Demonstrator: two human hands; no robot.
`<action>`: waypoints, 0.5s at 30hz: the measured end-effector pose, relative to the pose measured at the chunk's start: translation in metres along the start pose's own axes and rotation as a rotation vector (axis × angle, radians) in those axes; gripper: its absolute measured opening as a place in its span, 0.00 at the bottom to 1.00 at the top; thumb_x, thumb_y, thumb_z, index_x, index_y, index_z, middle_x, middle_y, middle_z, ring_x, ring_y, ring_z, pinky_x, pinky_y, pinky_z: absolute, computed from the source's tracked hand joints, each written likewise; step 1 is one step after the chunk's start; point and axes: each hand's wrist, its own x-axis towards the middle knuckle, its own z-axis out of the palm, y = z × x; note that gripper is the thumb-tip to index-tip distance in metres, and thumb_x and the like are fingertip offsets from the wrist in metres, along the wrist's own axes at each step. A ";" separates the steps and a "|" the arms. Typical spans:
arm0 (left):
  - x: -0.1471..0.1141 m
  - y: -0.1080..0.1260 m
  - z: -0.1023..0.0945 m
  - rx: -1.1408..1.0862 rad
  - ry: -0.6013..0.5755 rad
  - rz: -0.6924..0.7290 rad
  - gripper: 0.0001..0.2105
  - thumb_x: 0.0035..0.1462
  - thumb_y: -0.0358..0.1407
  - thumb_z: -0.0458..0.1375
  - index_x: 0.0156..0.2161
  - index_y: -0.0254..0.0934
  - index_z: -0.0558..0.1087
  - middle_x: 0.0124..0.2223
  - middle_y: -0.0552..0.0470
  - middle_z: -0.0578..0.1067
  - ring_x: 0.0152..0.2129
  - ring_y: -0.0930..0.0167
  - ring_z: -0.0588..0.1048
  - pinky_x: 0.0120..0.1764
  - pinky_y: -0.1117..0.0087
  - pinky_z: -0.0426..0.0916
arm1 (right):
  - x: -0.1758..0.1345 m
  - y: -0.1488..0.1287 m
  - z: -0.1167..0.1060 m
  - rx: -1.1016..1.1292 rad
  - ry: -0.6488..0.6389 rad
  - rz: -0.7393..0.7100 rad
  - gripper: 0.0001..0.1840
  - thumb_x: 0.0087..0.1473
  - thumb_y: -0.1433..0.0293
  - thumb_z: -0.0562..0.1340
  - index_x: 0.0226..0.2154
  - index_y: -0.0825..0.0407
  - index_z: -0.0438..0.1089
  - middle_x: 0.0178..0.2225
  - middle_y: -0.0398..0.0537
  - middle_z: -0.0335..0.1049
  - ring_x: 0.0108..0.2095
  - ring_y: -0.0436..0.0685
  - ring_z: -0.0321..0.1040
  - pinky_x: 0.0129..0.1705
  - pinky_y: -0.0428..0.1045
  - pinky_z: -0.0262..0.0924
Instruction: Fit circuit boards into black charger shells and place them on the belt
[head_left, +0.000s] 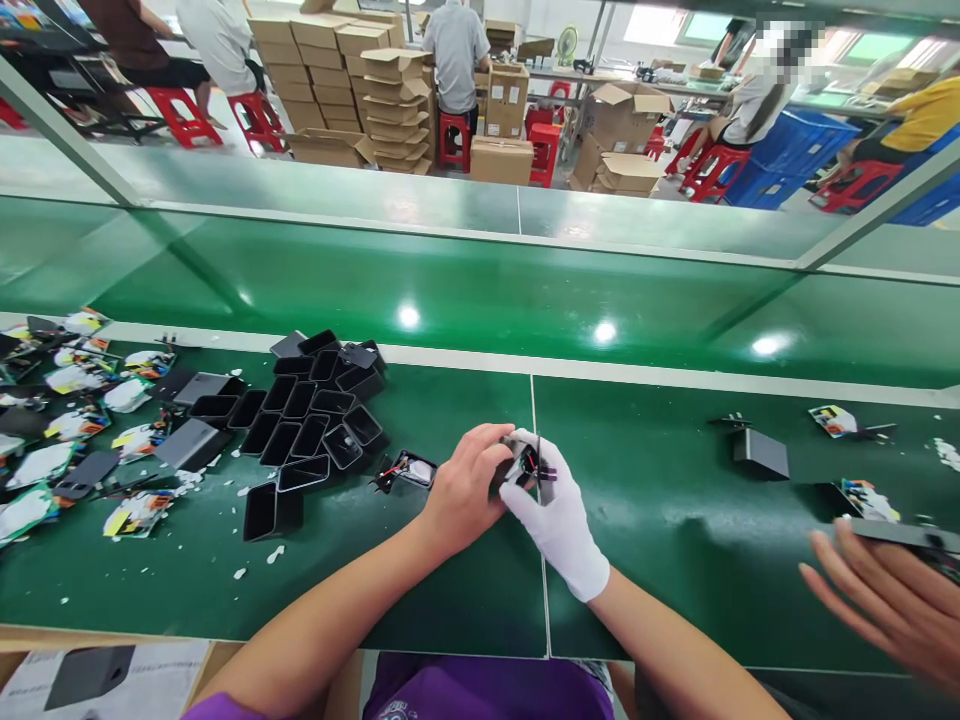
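Note:
My bare left hand (466,482) is closed around a black plastic adapter case (508,478), its open end turned to the right. Wires and parts show inside that end. My right hand (561,522), in a white glove, pinches a thin dark end cover (541,462) with prongs pointing right, close against the case's opening. Whether cover and case touch all round is hidden by my fingers. Just left of my left hand lies another case with a board inside (414,470), red wires trailing from it.
Several empty black cases (300,400) stand clustered at left, beside a spread of circuit boards (139,515) and white scraps. At right a co-worker's hand (885,590) holds a dark case near a lone case (760,455) and a loose board (834,421). A metal-edged ledge (465,358) runs behind.

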 end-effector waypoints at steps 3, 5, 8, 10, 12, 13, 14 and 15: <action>-0.006 0.007 0.003 -0.142 -0.155 -0.094 0.18 0.53 0.29 0.61 0.47 0.41 0.62 0.60 0.37 0.70 0.52 0.60 0.75 0.44 0.60 0.77 | 0.006 -0.005 -0.005 0.008 0.043 0.029 0.18 0.55 0.61 0.64 0.48 0.46 0.71 0.44 0.49 0.74 0.42 0.59 0.73 0.47 0.56 0.70; -0.007 0.009 0.002 -0.241 -0.251 -0.219 0.20 0.52 0.30 0.63 0.48 0.42 0.60 0.61 0.37 0.69 0.48 0.62 0.78 0.41 0.61 0.78 | 0.011 -0.008 -0.011 -0.040 0.072 0.005 0.14 0.56 0.62 0.64 0.45 0.46 0.73 0.42 0.49 0.73 0.41 0.58 0.72 0.45 0.56 0.69; -0.003 0.007 0.000 -0.305 -0.333 -0.399 0.23 0.50 0.32 0.66 0.50 0.42 0.61 0.55 0.44 0.74 0.46 0.64 0.78 0.45 0.58 0.78 | 0.016 -0.013 -0.019 -0.091 0.124 -0.051 0.10 0.55 0.63 0.64 0.40 0.46 0.75 0.39 0.47 0.71 0.38 0.57 0.71 0.40 0.54 0.68; 0.000 0.006 -0.001 -0.314 -0.346 -0.467 0.27 0.49 0.33 0.67 0.52 0.42 0.62 0.53 0.47 0.74 0.48 0.63 0.77 0.46 0.57 0.78 | 0.018 -0.016 -0.022 -0.037 0.140 -0.035 0.09 0.56 0.62 0.64 0.39 0.45 0.75 0.38 0.46 0.71 0.33 0.55 0.70 0.34 0.51 0.67; 0.001 0.006 -0.001 -0.331 -0.333 -0.473 0.29 0.48 0.33 0.68 0.54 0.42 0.63 0.53 0.47 0.74 0.49 0.62 0.76 0.45 0.58 0.79 | 0.018 -0.019 -0.025 0.018 0.132 -0.019 0.08 0.57 0.62 0.63 0.38 0.46 0.74 0.37 0.46 0.72 0.32 0.55 0.70 0.34 0.51 0.68; 0.002 0.006 -0.002 -0.340 -0.318 -0.455 0.29 0.48 0.34 0.68 0.54 0.43 0.63 0.53 0.47 0.74 0.49 0.62 0.76 0.44 0.59 0.79 | 0.018 -0.020 -0.026 0.031 0.116 -0.024 0.09 0.57 0.61 0.63 0.38 0.46 0.73 0.37 0.46 0.73 0.33 0.56 0.71 0.36 0.52 0.69; 0.002 0.007 -0.002 -0.345 -0.302 -0.429 0.29 0.48 0.34 0.68 0.54 0.43 0.64 0.52 0.47 0.74 0.48 0.62 0.76 0.44 0.59 0.79 | 0.018 -0.021 -0.027 0.038 0.088 -0.034 0.09 0.57 0.60 0.63 0.38 0.47 0.73 0.37 0.47 0.74 0.36 0.57 0.72 0.39 0.53 0.69; 0.003 0.008 -0.002 -0.343 -0.285 -0.401 0.28 0.48 0.34 0.68 0.54 0.43 0.65 0.51 0.47 0.74 0.47 0.62 0.76 0.43 0.60 0.79 | 0.018 -0.021 -0.029 0.048 0.052 -0.048 0.11 0.56 0.59 0.63 0.38 0.47 0.73 0.38 0.48 0.75 0.38 0.58 0.73 0.43 0.55 0.70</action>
